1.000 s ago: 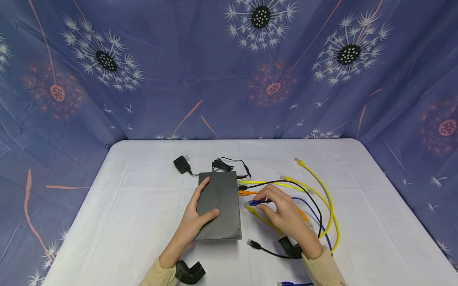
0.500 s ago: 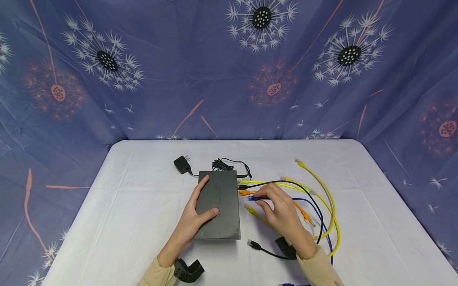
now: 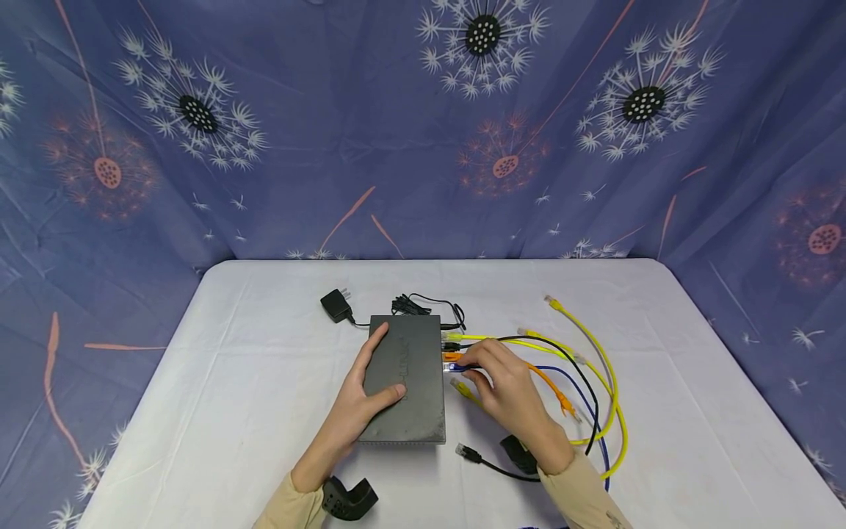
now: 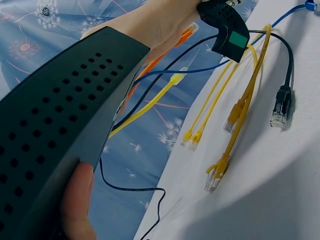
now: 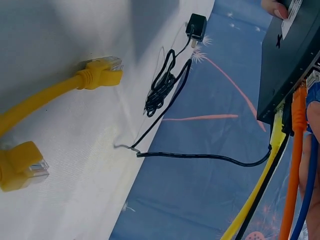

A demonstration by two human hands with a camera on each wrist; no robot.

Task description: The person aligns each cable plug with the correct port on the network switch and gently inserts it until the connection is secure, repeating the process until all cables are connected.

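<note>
My left hand [image 3: 360, 400] grips a black network switch [image 3: 419, 353], its thumb on the top face and its fingers along the left edge. Between right thumb and fingers, my right hand [image 3: 512, 389] pinches a blue Ethernet plug [image 5: 312, 90] at the port side of the switch. Beside it, an orange plug [image 5: 299, 107] sits in a port, followed by a black plug [image 3: 452, 346] and a yellow plug [image 5: 278, 127]. The blue cable [image 3: 568, 378] runs off to the right behind the right hand. In the right wrist view the blue plug's tip is at the port opening.
A black power adapter [image 3: 336, 305] and its bundled cord [image 3: 411, 304] lie behind the switch. Loose yellow cables [image 3: 611, 367], an orange cable end [image 3: 566, 403] and a black plug [image 3: 470, 452] lie to the right on the white table [image 3: 231, 404]. A patterned curtain [image 3: 370, 110] hangs behind.
My right hand has moved left and slightly away from me, carrying the blue plug from off the switch's side up to its port beside the orange plug. The left hand keeps its grip.
</note>
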